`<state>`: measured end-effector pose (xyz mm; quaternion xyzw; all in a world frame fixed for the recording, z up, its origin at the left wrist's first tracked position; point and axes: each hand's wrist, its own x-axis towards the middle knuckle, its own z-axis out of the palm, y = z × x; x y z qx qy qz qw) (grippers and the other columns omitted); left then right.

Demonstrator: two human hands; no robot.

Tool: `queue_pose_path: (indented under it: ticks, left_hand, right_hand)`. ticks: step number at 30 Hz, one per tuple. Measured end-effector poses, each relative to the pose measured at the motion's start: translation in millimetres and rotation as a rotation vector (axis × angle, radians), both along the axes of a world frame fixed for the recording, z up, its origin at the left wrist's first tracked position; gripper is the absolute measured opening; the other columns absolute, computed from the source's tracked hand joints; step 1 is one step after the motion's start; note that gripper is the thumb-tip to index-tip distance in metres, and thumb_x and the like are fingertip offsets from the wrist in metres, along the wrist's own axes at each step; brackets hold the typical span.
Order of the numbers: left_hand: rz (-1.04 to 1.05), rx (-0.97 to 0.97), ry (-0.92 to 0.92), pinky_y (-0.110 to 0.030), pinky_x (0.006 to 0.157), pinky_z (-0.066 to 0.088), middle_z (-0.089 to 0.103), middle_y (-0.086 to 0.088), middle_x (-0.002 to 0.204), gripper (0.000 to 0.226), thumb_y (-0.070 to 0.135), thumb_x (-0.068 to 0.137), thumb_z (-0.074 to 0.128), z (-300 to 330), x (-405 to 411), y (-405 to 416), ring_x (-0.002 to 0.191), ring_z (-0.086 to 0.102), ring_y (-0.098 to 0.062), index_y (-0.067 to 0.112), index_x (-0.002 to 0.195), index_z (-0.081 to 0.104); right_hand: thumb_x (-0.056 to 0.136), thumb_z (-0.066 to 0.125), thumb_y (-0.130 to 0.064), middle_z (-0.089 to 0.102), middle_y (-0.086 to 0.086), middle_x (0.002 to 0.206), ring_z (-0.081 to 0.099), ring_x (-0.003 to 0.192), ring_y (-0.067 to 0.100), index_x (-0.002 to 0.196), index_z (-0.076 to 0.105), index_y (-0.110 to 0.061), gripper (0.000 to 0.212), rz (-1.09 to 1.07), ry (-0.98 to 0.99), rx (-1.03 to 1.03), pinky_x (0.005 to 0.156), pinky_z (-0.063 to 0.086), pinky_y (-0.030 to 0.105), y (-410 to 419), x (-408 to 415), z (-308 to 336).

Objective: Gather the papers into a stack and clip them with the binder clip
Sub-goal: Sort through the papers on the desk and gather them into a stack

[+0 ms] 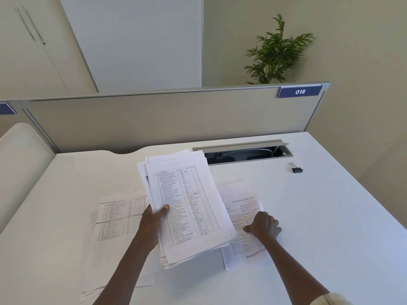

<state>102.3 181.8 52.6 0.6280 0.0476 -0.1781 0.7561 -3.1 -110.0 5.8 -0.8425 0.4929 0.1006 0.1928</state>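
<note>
My left hand grips an uneven stack of papers, thumb on the top sheet, which bears a printed table. The stack is held tilted above the white desk. My right hand rests with its fingers curled on a single printed sheet lying flat to the right of the stack; whether it grips the sheet I cannot tell. More loose sheets with tables lie flat on the desk to the left, partly under my left arm. A black binder clip sits alone at the far right.
An open cable tray with a raised lid is set into the desk behind the papers. A grey partition with an "018" label closes off the back. A cream chair back stands at the left. A potted plant stands beyond the partition.
</note>
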Motion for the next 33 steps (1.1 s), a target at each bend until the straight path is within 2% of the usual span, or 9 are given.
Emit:
queue_pose_path:
  ticks: [4, 6, 8, 10, 14, 18, 24, 28, 33]
  left_hand:
    - [0.0, 0.004, 0.007, -0.026, 0.066, 0.058, 0.079, 0.004, 0.091, 0.024, -0.003, 0.092, 0.06, -3, 2, 3, 0.085, 0.075, -0.014, 0.015, 0.106, 0.067]
    - [0.003, 0.012, 0.01, -0.028, 0.07, 0.056, 0.079, 0.004, 0.092, 0.024, -0.002, 0.091, 0.061, -3, 5, 5, 0.088, 0.075, -0.016, 0.015, 0.107, 0.068]
    - [0.006, 0.031, 0.009, -0.033, 0.076, 0.055, 0.079, 0.003, 0.094, 0.023, -0.001, 0.091, 0.062, -6, 8, 7, 0.09, 0.073, -0.018, 0.015, 0.107, 0.068]
    - [0.013, 0.062, 0.007, -0.036, 0.081, 0.054, 0.078, 0.001, 0.096, 0.023, 0.0, 0.091, 0.063, -9, 12, 10, 0.091, 0.073, -0.019, 0.016, 0.107, 0.068]
    - [0.059, 0.115, -0.001, -0.034, 0.082, 0.051, 0.073, -0.002, 0.101, 0.02, 0.003, 0.093, 0.063, -17, 17, 10, 0.093, 0.069, -0.022, 0.015, 0.108, 0.066]
    - [0.11, 0.165, 0.016, -0.039, 0.089, 0.051, 0.071, -0.007, 0.105, 0.023, 0.005, 0.093, 0.064, -24, 21, 9, 0.095, 0.067, -0.027, 0.012, 0.115, 0.063]
    - [0.15, 0.19, 0.025, -0.05, 0.099, 0.049, 0.069, -0.009, 0.111, 0.025, 0.008, 0.093, 0.065, -26, 23, 8, 0.104, 0.065, -0.033, 0.014, 0.116, 0.062]
    - [0.164, 0.184, 0.008, -0.046, 0.098, 0.049, 0.067, -0.009, 0.114, 0.029, 0.006, 0.093, 0.064, -23, 22, 7, 0.106, 0.063, -0.033, 0.011, 0.121, 0.06]
    - [0.141, 0.175, -0.012, -0.045, 0.099, 0.048, 0.067, -0.007, 0.112, 0.028, 0.005, 0.093, 0.063, -16, 19, 1, 0.105, 0.063, -0.031, 0.013, 0.12, 0.06]
  right_hand:
    - [0.065, 0.089, -0.031, 0.064, 0.011, 0.119, 0.057, 0.117, 0.032, 0.115, 0.049, -0.008, 0.068, -0.106, -0.112, 0.091, 0.09, 0.046, 0.04, 1, -2, 2]
    - [0.071, 0.083, -0.022, 0.067, 0.012, 0.114, 0.062, 0.11, 0.033, 0.109, 0.05, -0.008, 0.052, -0.137, -0.188, 0.066, 0.085, 0.049, 0.039, 3, -4, 4]
    - [0.079, 0.069, -0.013, 0.069, 0.012, 0.109, 0.065, 0.102, 0.033, 0.104, 0.056, -0.01, 0.029, -0.165, -0.278, 0.018, 0.083, 0.05, 0.038, 4, -5, 5]
    - [0.079, 0.058, -0.008, 0.07, 0.011, 0.1, 0.066, 0.093, 0.034, 0.093, 0.062, -0.013, 0.016, -0.187, -0.35, 0.002, 0.078, 0.05, 0.035, 4, -5, 8]
    - [0.077, 0.053, -0.008, 0.067, 0.008, 0.082, 0.06, 0.076, 0.033, 0.077, 0.059, -0.015, 0.009, -0.187, -0.444, -0.014, 0.071, 0.048, 0.034, 4, -5, 20]
    - [0.084, 0.058, -0.014, 0.063, 0.004, 0.076, 0.055, 0.073, 0.03, 0.079, 0.058, -0.016, 0.006, -0.149, -0.507, -0.057, 0.068, 0.045, 0.033, 4, -3, 39]
    - [0.089, 0.061, -0.018, 0.069, 0.004, 0.082, 0.053, 0.072, 0.028, 0.082, 0.058, -0.019, 0.008, -0.089, -0.603, -0.122, 0.065, 0.041, 0.032, 6, 3, 76]
    - [0.09, 0.062, -0.018, 0.072, 0.005, 0.09, 0.053, 0.073, 0.026, 0.089, 0.061, -0.018, 0.001, -0.043, -0.698, -0.143, 0.065, 0.039, 0.031, 13, 7, 106]
    - [0.087, 0.067, -0.019, 0.074, 0.004, 0.098, 0.062, 0.081, 0.027, 0.098, 0.065, -0.015, 0.013, 0.009, -0.806, -0.042, 0.068, 0.045, 0.032, 19, 10, 136]
